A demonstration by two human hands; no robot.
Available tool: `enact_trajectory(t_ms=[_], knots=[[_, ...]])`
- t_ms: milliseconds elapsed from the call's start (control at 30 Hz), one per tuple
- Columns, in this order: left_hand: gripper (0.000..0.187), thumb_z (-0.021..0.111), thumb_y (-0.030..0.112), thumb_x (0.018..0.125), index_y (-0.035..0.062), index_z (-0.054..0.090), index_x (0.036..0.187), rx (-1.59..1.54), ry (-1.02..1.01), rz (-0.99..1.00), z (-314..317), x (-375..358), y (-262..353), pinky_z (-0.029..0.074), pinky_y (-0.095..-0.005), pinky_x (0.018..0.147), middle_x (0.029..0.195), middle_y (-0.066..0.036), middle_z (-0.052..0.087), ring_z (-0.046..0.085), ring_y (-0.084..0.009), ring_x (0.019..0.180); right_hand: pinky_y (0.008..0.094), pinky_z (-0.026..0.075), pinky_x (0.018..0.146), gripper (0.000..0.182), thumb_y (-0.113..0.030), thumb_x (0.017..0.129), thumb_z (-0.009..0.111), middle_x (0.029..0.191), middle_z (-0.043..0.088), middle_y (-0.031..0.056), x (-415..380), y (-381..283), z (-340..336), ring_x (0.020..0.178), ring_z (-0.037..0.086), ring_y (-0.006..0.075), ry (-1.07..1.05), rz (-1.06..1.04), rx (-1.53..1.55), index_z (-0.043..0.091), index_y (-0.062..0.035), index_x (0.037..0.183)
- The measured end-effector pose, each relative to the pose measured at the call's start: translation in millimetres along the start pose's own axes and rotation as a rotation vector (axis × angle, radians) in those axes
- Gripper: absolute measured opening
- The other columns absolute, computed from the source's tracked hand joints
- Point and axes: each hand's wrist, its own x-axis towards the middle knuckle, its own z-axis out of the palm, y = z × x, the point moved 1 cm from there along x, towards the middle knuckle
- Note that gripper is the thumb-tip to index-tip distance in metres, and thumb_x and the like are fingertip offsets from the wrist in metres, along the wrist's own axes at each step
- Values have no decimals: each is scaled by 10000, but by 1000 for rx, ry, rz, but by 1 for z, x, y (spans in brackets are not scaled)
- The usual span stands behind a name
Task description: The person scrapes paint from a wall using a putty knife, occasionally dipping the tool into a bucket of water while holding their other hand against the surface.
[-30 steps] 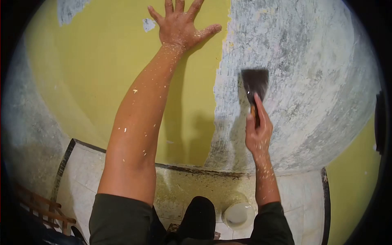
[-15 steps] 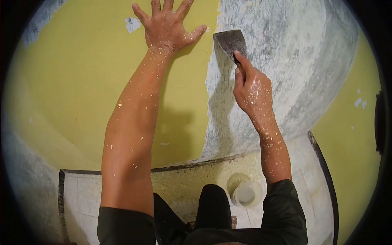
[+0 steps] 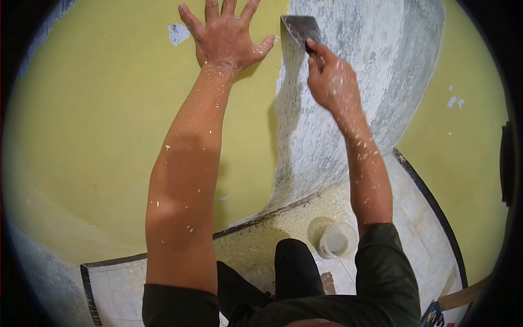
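Observation:
My left hand (image 3: 226, 41) lies flat against the yellow painted wall (image 3: 125, 109), fingers spread, with pale flakes on the wrist and forearm. My right hand (image 3: 335, 84) is closed round the handle of a wide metal scraper (image 3: 304, 28). The scraper's blade points up, at the ragged border between the yellow paint and the grey-white scraped strip (image 3: 354, 43). Flakes stick to the right hand and forearm too.
A white bucket (image 3: 336, 240) with pale contents stands on the tiled floor (image 3: 403, 218), where flakes lie scattered along the wall's foot. Dark skirting (image 3: 436, 207) edges the floor. A wooden piece (image 3: 463, 297) shows at the lower right.
My right hand and the scraper have moved up along the paint border. My left hand stays flat on the wall. The view has shifted, and a wooden piece now shows at the lower right.

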Motion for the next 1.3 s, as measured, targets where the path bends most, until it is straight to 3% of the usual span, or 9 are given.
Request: enact_trajectory(t_ms=[167, 367, 433, 767, 833, 900, 1067, 1200, 1300], knots=[[850, 641, 633, 751, 302, 381, 1490, 44, 84, 3, 6, -5, -3, -47, -686, 1144, 1637, -69, 150, 48, -311, 1512, 467, 550, 758, 341, -186, 924, 549, 909, 716, 184, -25, 6, -4, 821, 690, 377, -106, 97, -27, 629, -124, 1250], [852, 636, 642, 748, 304, 384, 1488, -5, -109, -24, -7, -3, -2, -47, -680, 1149, 1637, -56, 153, 54, -301, 1513, 438, 549, 796, 357, -210, 957, 564, 979, 715, 211, 3, -7, -6, 891, 714, 336, -56, 87, -15, 608, -153, 1307], [860, 635, 650, 740, 304, 386, 1487, 22, 39, 1, 6, -4, -4, -48, -682, 1148, 1637, -52, 158, 53, -297, 1513, 436, 545, 811, 355, -203, 960, 559, 1001, 715, 206, -16, -2, -9, 902, 712, 335, -85, 104, -22, 607, -148, 1307], [865, 632, 653, 742, 296, 381, 1489, 0, -80, -20, -5, -3, -1, -56, -682, 1144, 1638, -52, 154, 46, -299, 1514, 432, 538, 830, 365, -242, 969, 534, 1087, 703, 193, 4, 2, -11, 927, 704, 338, -105, 99, -22, 604, -150, 1315], [865, 631, 652, 744, 294, 380, 1490, 48, 35, -15, 7, -4, -2, -59, -681, 1144, 1638, -53, 155, 47, -298, 1514, 430, 540, 826, 363, -242, 968, 536, 1078, 708, 186, -21, 18, -4, 921, 707, 327, -70, 73, -13, 606, -148, 1312], [867, 631, 652, 744, 292, 379, 1491, 25, 36, -13, 3, -4, -3, -59, -679, 1145, 1637, -54, 157, 47, -298, 1514, 468, 533, 849, 354, -198, 925, 529, 1017, 708, 179, -37, 17, -4, 930, 665, 404, -155, 155, 12, 624, -107, 1254], [868, 633, 654, 741, 286, 387, 1488, 16, 43, 0, 3, -4, -2, -59, -676, 1147, 1636, -57, 162, 53, -299, 1513, 466, 533, 861, 353, -216, 928, 529, 1026, 708, 179, 13, -4, -9, 942, 676, 390, -53, 93, -50, 630, -119, 1252], [861, 631, 653, 739, 286, 400, 1482, -34, -65, -23, -12, -5, 0, -54, -676, 1148, 1634, -55, 169, 57, -300, 1512, 441, 543, 835, 357, -244, 974, 523, 1066, 707, 198, -24, 15, -10, 937, 706, 342, -208, 168, -15, 603, -178, 1316], [855, 633, 647, 738, 284, 407, 1479, -19, 1, -13, -1, -5, -5, -50, -676, 1148, 1633, -55, 172, 62, -299, 1511, 431, 540, 841, 354, -241, 977, 522, 1068, 702, 208, -23, 13, 1, 935, 707, 329, -130, 119, 6, 604, -170, 1313]])
